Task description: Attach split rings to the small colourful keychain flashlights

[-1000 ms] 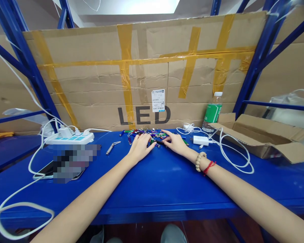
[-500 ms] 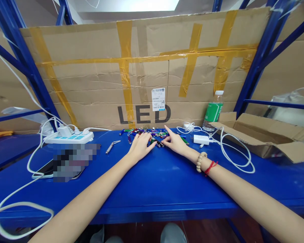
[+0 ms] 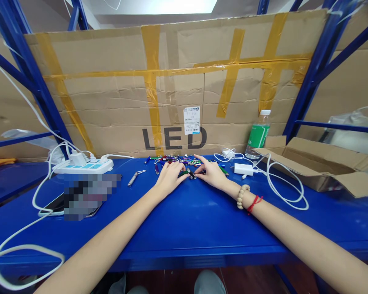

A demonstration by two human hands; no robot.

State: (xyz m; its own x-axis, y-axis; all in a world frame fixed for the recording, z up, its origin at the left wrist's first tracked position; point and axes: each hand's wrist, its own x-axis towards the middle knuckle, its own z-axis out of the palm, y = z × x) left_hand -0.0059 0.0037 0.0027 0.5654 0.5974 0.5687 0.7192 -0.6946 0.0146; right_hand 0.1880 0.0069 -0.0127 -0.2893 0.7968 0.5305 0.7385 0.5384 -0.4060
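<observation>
- Cardboard panel (image 3: 110, 98), lg, printed "LED", yellow tape strips, stands along tabletop's back edge.
- Blue tabletop (image 3: 196, 220), carries the items below.
- Open cardboard box (image 3: 319, 179), nr back R corner, flaps out.
- Small-parts pile (image 3: 187, 158), mixed colours (blue, green, red, silver), mid back edge, spread behind & btwn the hands; most pcs too small to ID.
- Flat dark device (image 3: 57, 202), partly pixelated, toward L edge.
- White power strip (image 3: 95, 167), nr back L corner, plugs & cables in, just behind device.
- Bottle (image 3: 258, 136), green label, upright nr back edge, R of ctr, just beside box.
- L hand (image 3: 171, 176), palm down at pile's front L; thumb apart from fingers, green piece (image 3: 184, 173) by thumb tip. Can't tell if pinched.
- R hand (image 3: 213, 173), pile's front R; index stretched out toward back edge, thumb lower & apart from index. Can't tell if other fingers grip anything.
- White charger (image 3: 243, 169) w/ cable, btwn R hand & box.
- Silver piece (image 3: 133, 179), slim, L of L hand, apart from pile.
- Bead bracelet (image 3: 242, 197) + red cord (image 3: 255, 204), R wrist.
- Dark piece (image 3: 191, 173), pile's front, btwn the two thumbs.
</observation>
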